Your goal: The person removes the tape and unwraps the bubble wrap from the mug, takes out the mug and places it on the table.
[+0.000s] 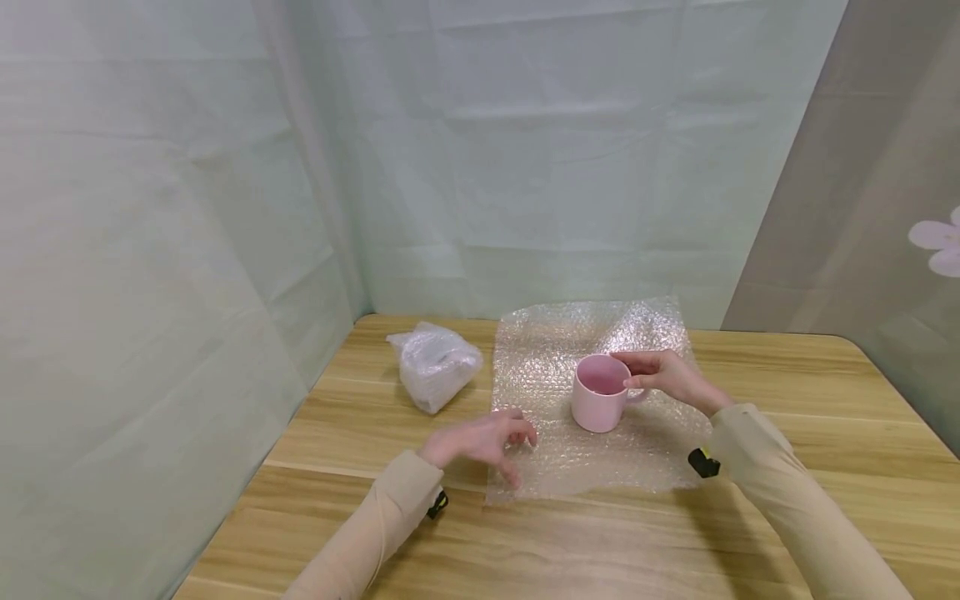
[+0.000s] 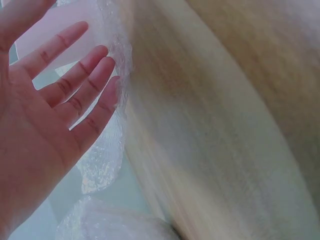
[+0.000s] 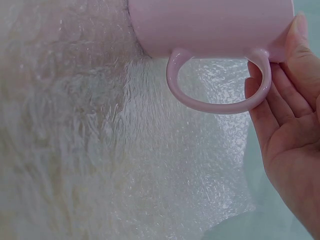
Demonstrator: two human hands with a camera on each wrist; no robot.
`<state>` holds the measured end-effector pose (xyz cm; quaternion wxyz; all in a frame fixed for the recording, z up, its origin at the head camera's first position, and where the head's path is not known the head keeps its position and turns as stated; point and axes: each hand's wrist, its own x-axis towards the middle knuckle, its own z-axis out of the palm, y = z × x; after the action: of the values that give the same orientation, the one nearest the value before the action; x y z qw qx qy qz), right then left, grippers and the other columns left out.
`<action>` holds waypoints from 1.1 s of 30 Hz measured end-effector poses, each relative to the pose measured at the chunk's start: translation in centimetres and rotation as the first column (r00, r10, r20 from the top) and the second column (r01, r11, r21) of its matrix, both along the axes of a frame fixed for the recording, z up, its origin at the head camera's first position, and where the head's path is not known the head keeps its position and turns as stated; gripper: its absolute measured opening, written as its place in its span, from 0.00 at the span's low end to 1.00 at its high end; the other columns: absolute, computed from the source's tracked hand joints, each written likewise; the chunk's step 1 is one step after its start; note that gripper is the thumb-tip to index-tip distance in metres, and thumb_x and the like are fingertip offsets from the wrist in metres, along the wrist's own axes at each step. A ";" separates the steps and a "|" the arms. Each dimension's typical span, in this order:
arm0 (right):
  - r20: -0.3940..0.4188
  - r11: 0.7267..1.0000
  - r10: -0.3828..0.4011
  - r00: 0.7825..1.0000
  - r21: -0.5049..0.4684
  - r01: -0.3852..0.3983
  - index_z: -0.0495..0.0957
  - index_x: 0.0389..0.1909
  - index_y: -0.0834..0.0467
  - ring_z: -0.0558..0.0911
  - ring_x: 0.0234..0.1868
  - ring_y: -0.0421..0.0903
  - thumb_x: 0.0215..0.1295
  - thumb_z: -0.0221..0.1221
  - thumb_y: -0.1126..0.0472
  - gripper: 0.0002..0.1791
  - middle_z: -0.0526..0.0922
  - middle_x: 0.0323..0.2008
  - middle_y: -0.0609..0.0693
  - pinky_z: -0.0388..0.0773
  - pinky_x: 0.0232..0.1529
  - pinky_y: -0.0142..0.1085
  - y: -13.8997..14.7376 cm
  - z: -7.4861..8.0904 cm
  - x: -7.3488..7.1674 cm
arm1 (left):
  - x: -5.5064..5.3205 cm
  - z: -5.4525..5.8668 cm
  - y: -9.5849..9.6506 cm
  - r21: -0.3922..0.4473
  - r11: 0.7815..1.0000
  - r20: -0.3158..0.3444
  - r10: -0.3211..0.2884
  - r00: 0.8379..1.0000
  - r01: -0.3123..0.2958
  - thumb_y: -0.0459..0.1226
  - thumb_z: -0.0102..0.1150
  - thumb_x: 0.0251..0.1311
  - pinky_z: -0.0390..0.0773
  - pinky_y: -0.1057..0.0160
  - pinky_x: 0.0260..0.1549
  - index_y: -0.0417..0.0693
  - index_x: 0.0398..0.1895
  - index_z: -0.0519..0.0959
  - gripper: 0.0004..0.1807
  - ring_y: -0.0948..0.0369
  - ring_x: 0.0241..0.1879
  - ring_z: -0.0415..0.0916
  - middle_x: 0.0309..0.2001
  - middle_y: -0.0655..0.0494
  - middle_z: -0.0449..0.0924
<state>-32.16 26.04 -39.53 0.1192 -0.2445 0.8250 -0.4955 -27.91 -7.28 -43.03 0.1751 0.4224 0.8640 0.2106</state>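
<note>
A pale curtain [image 1: 150, 250] hangs on the left, beside the wooden counter [image 1: 300, 517]. At the counter's far left sits a wrapped bundle [image 1: 438, 371] in translucent white plastic, its contents too hidden to tell. Nearer and slightly right, the left hand [image 1: 487, 442] reaches over the left border of the bubble wrap [image 1: 540, 375] with its fingers spread and nothing in its grasp; whether a fingertip touches the sheet, I cannot tell. The pink mug [image 1: 597, 410] is upright over the sheet, right of its middle, handle [image 3: 215, 107] facing right. The right hand [image 1: 667, 377] grips it near the rim on the handle side, so this hand and its sleeve [image 1: 795, 508] block the mug from the right. The 2 hands are apart, the mug between them and nearer the right one. A small black device [image 1: 704, 462] shows under the right sleeve.

As for edges, the counter's left side slants along the curtain. A strip of wood shows between bundle and sheet. The sheet's far border reaches past the counter's far edge, close to the back curtain [image 1: 540, 167]. Wood grain runs along the near side and widely to the right, where a taupe curtain [image 1: 847, 167] hangs.
</note>
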 end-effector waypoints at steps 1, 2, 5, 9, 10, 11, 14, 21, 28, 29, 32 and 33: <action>0.000 1.000 0.001 1.000 0.000 -0.001 0.65 0.59 0.68 0.71 0.52 0.58 0.57 0.59 0.69 0.28 0.72 0.51 0.65 0.69 0.50 0.44 0.0 0.0 0.0 | -0.1 -0.1 0.0 0.013 1.000 0.004 -0.001 1.000 0.001 0.48 0.75 0.31 0.68 0.71 0.35 0.52 0.46 0.74 0.33 0.63 0.39 0.67 0.38 0.61 0.68; 0.000 1.000 0.000 1.000 -0.001 0.000 0.65 0.59 0.68 0.71 0.52 0.58 0.57 0.59 0.69 0.28 0.73 0.51 0.65 0.69 0.50 0.44 0.0 -0.1 0.0 | -0.2 -0.1 0.1 0.029 1.000 0.004 -0.004 1.000 0.004 0.47 0.75 0.31 0.69 0.71 0.36 0.51 0.45 0.74 0.32 0.63 0.39 0.67 0.38 0.61 0.68; 0.005 1.000 0.000 1.000 -0.005 0.000 0.65 0.59 0.68 0.71 0.52 0.57 0.57 0.59 0.70 0.27 0.73 0.51 0.64 0.69 0.50 0.44 0.1 -0.1 -0.1 | -0.5 -0.2 0.1 0.095 0.996 0.024 0.001 1.000 -0.003 0.46 0.75 0.32 0.70 0.70 0.37 0.48 0.45 0.75 0.32 0.63 0.39 0.68 0.38 0.61 0.70; 0.008 1.000 -0.002 1.000 -0.008 0.002 0.65 0.59 0.67 0.71 0.53 0.57 0.57 0.59 0.70 0.27 0.73 0.51 0.64 0.68 0.50 0.44 0.1 -0.2 -0.1 | -1.1 -0.4 0.3 0.178 0.983 0.074 0.031 0.997 -0.044 0.44 0.74 0.34 0.70 0.67 0.40 0.45 0.47 0.74 0.33 0.61 0.41 0.69 0.41 0.57 0.72; 0.008 1.000 -0.002 1.000 -0.010 0.002 0.65 0.59 0.67 0.71 0.53 0.57 0.57 0.58 0.70 0.27 0.73 0.51 0.64 0.68 0.50 0.44 0.1 -0.2 -0.1 | -1.2 -0.5 0.3 0.197 0.979 0.083 0.044 0.996 -0.060 0.44 0.74 0.35 0.70 0.67 0.41 0.44 0.48 0.73 0.33 0.60 0.42 0.69 0.42 0.56 0.71; 0.008 1.000 -0.002 1.000 -0.012 0.002 0.65 0.59 0.68 0.71 0.53 0.57 0.57 0.58 0.70 0.27 0.73 0.51 0.64 0.68 0.50 0.44 0.1 -0.3 -0.1 | -1.4 -0.6 0.3 0.213 0.974 0.091 0.057 0.994 -0.076 0.44 0.73 0.36 0.70 0.66 0.42 0.43 0.49 0.73 0.33 0.59 0.43 0.68 0.43 0.55 0.71; 0.008 1.000 0.001 1.000 -0.018 -0.001 0.65 0.59 0.67 0.71 0.53 0.57 0.58 0.58 0.71 0.27 0.73 0.51 0.64 0.68 0.51 0.44 0.1 -0.3 -0.1 | -1.8 -0.9 0.4 0.276 0.952 0.112 0.104 0.988 -0.132 0.41 0.73 0.39 0.70 0.62 0.44 0.41 0.50 0.72 0.32 0.56 0.45 0.68 0.45 0.51 0.71; 0.011 1.000 -0.004 1.000 -0.020 0.004 0.64 0.60 0.67 0.70 0.53 0.58 0.58 0.58 0.70 0.27 0.72 0.52 0.64 0.68 0.51 0.44 0.0 -0.3 0.2 | -2.6 -1.3 0.5 0.368 0.897 0.130 0.212 0.969 -0.246 0.36 0.71 0.41 0.72 0.62 0.43 0.40 0.48 0.72 0.28 0.52 0.46 0.68 0.47 0.50 0.70; 0.006 1.000 -0.003 1.000 -0.018 0.003 0.64 0.60 0.67 0.70 0.53 0.58 0.58 0.58 0.70 0.27 0.72 0.52 0.64 0.68 0.51 0.44 0.1 -0.3 0.2 | -3.0 -1.4 0.8 0.360 0.878 0.123 0.290 0.949 -0.315 0.35 0.71 0.42 0.72 0.62 0.42 0.37 0.46 0.73 0.25 0.52 0.43 0.71 0.45 0.46 0.73; 0.006 1.000 -0.004 1.000 -0.019 0.004 0.64 0.60 0.67 0.70 0.53 0.58 0.58 0.58 0.70 0.27 0.72 0.52 0.64 0.68 0.51 0.44 0.1 -0.3 0.2 | -3.0 -1.4 0.8 0.352 0.879 0.122 0.298 0.947 -0.323 0.35 0.71 0.42 0.71 0.62 0.42 0.37 0.46 0.74 0.25 0.53 0.43 0.71 0.45 0.47 0.73; 0.001 1.000 -0.004 1.000 -0.014 0.004 0.65 0.60 0.67 0.71 0.53 0.57 0.58 0.58 0.70 0.27 0.72 0.52 0.64 0.68 0.51 0.43 0.1 -0.3 0.2 | -3.0 -1.4 0.9 0.328 0.878 0.127 0.325 0.937 -0.349 0.35 0.71 0.42 0.71 0.61 0.41 0.36 0.46 0.74 0.26 0.53 0.42 0.71 0.43 0.47 0.74; -0.001 1.000 -0.004 1.000 -0.012 0.004 0.65 0.59 0.66 0.71 0.53 0.57 0.58 0.58 0.70 0.27 0.72 0.52 0.64 0.68 0.51 0.43 0.1 -0.3 0.2 | -3.0 -1.4 1.0 0.319 0.878 0.128 0.333 0.934 -0.356 0.35 0.71 0.42 0.71 0.61 0.41 0.36 0.46 0.74 0.26 0.53 0.42 0.71 0.43 0.47 0.74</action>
<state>-32.00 26.18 -39.85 0.1165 -0.2439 0.8223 -0.5007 -30.90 -6.29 -44.45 0.0899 0.2781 0.8698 0.3974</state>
